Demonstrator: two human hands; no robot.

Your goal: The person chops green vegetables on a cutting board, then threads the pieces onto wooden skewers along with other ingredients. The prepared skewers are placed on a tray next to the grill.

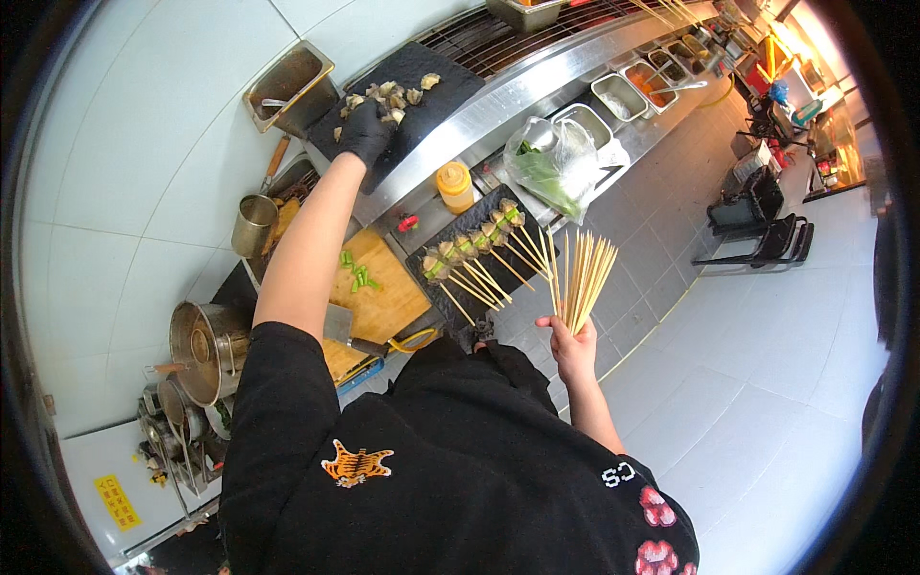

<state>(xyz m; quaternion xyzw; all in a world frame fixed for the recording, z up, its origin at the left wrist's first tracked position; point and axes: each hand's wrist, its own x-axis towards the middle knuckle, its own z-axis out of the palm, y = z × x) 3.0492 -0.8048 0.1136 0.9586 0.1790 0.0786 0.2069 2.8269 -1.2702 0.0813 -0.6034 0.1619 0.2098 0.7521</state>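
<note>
My left hand point(366, 133), in a black glove, reaches to a black slate board point(438, 93) at the upper left. It touches a pile of grey-and-yellow meat pieces point(388, 93); its fingertips are hidden, so I cannot tell whether it grips one. My bare right hand point(573, 345) holds a bundle of bamboo skewers point(586, 280) upright, with a few splayed to the left. Between my hands, a row of loaded skewers point(471, 244) lies on a second black board point(456, 313). They carry similar meat pieces and green vegetable pieces, and their bare ends point towards me.
A wooden cutting board point(388, 287) bears green pieces point(356, 272) and a cleaver point(338, 323). A yellow-capped squeeze bottle point(454, 185) and a plastic bag of greens point(553, 169) stand beyond the loaded skewers. Pots point(208, 352) crowd the left; a chair point(769, 241) stands at right.
</note>
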